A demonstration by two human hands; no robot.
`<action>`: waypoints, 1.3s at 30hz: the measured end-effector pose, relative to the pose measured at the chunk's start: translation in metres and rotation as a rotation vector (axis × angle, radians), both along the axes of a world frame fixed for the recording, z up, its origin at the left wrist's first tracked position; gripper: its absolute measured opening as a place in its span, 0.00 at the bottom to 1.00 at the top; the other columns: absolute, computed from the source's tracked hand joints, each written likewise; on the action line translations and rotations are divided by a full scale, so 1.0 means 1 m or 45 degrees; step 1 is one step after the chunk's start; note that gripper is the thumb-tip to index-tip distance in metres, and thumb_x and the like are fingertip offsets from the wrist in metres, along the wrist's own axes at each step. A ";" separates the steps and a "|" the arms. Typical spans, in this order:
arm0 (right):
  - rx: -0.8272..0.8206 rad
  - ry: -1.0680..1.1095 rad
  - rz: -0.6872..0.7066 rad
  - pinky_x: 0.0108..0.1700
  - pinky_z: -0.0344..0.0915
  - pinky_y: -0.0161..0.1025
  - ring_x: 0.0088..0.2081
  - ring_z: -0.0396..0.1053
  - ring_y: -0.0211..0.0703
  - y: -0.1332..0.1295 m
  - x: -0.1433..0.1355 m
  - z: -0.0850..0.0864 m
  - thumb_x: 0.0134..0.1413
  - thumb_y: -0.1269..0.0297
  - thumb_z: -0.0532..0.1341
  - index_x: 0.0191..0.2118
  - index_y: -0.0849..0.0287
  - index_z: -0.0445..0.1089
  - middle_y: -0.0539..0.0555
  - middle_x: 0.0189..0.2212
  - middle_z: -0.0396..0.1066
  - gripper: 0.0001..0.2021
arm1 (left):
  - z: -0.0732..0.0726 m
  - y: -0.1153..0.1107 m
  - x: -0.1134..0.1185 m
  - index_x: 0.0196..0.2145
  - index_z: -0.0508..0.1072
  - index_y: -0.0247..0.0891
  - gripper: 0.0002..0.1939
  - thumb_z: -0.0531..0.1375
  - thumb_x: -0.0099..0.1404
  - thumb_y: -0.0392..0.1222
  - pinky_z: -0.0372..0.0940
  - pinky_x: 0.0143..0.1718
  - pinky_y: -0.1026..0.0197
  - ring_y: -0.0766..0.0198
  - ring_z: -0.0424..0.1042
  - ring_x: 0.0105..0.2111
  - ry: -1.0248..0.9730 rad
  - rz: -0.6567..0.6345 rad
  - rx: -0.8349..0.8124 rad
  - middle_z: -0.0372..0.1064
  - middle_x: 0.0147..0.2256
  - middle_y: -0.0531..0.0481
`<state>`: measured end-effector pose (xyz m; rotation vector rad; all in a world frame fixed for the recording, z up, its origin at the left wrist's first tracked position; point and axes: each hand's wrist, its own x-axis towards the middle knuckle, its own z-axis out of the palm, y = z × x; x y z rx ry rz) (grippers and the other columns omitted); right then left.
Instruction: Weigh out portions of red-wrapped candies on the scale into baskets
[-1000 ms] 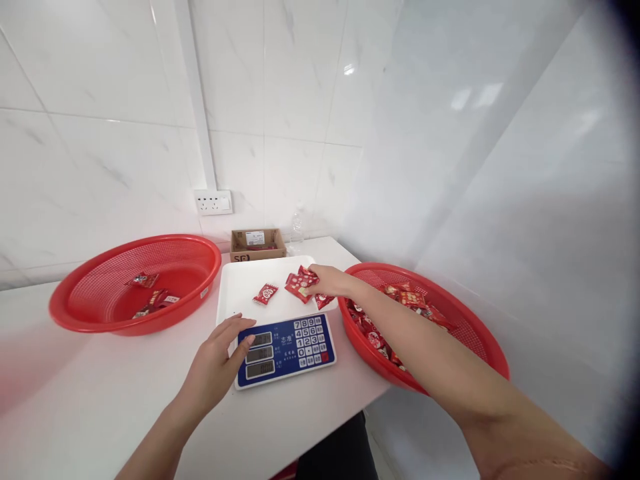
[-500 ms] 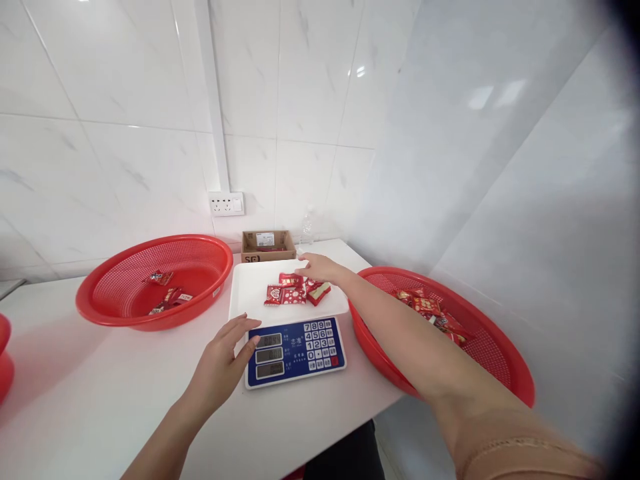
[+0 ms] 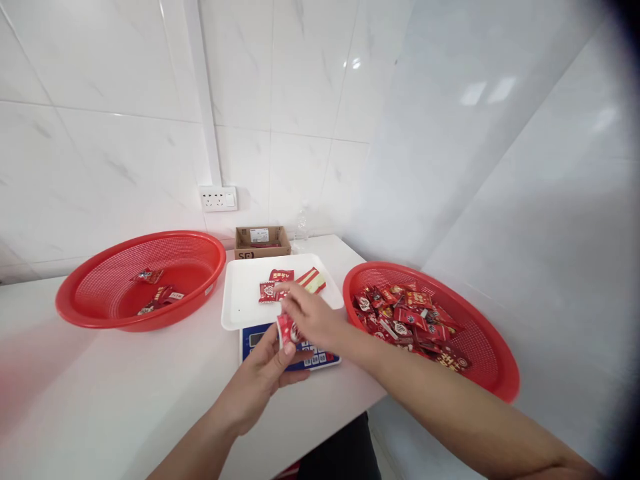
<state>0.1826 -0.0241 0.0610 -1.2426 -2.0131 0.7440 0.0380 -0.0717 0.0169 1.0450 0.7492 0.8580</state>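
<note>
A red-and-white candy packet (image 3: 287,330) is pinched in my left hand (image 3: 267,367), over the blue keypad of the scale. My right hand (image 3: 313,317) reaches across above it, its fingers bent near several red packets (image 3: 281,275) on the white weighing tray (image 3: 240,303); whether its fingertips grip anything is hidden. A red packet with a pale green stripe (image 3: 314,281) lies at the right of the tray. The scale's blue panel (image 3: 250,340) is mostly covered by my hands.
To the right stands a red mesh basket (image 3: 505,360) with several red packets. Another red basket (image 3: 75,310) at the left holds a few. Behind the tray are a cardboard box (image 3: 270,252) and a clear bottle (image 3: 301,223).
My left hand has moved right and taken hold of a packet. My right hand has drawn back toward me from the tray's far side. The striped packet now lies turned.
</note>
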 end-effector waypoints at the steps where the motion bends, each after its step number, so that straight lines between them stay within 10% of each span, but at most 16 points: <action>1: 0.010 0.039 0.062 0.41 0.64 0.38 0.37 0.68 0.38 -0.010 -0.001 -0.001 0.61 0.66 0.48 0.52 0.52 0.61 0.50 0.34 0.70 0.15 | -0.001 -0.002 0.007 0.54 0.61 0.46 0.25 0.58 0.60 0.52 0.67 0.47 0.53 0.55 0.68 0.49 -0.091 -0.010 -0.082 0.64 0.53 0.46; 8: -0.034 -0.340 -0.334 0.51 0.60 0.43 0.51 0.64 0.45 -0.007 0.100 -0.001 0.60 0.64 0.49 0.55 0.53 0.60 0.55 0.50 0.67 0.18 | -0.008 0.007 -0.002 0.46 0.68 0.42 0.20 0.63 0.56 0.47 0.70 0.44 0.53 0.54 0.72 0.45 -0.162 0.204 -0.247 0.69 0.49 0.45; 15: -0.535 -0.997 -0.540 0.46 0.64 0.47 0.45 0.69 0.52 0.005 0.208 -0.057 0.49 0.70 0.63 0.48 0.61 0.67 0.60 0.45 0.70 0.18 | -0.004 0.010 -0.013 0.49 0.67 0.44 0.24 0.64 0.55 0.46 0.72 0.39 0.57 0.58 0.72 0.42 -0.134 0.229 -0.264 0.70 0.48 0.49; 21: -0.490 -1.071 -0.493 0.46 0.65 0.49 0.45 0.67 0.44 0.010 0.213 -0.082 0.58 0.60 0.57 0.49 0.59 0.65 0.56 0.48 0.66 0.15 | -0.004 0.007 -0.006 0.43 0.70 0.43 0.18 0.65 0.54 0.44 0.71 0.36 0.62 0.64 0.73 0.36 -0.157 0.197 -0.327 0.71 0.43 0.51; 39: -0.569 -0.794 -0.303 0.42 0.67 0.45 0.41 0.69 0.42 0.022 0.205 -0.079 0.58 0.61 0.57 0.46 0.60 0.66 0.55 0.44 0.68 0.13 | -0.001 0.006 -0.009 0.37 0.72 0.40 0.14 0.67 0.52 0.44 0.70 0.36 0.63 0.68 0.69 0.31 -0.096 0.191 -0.312 0.71 0.38 0.51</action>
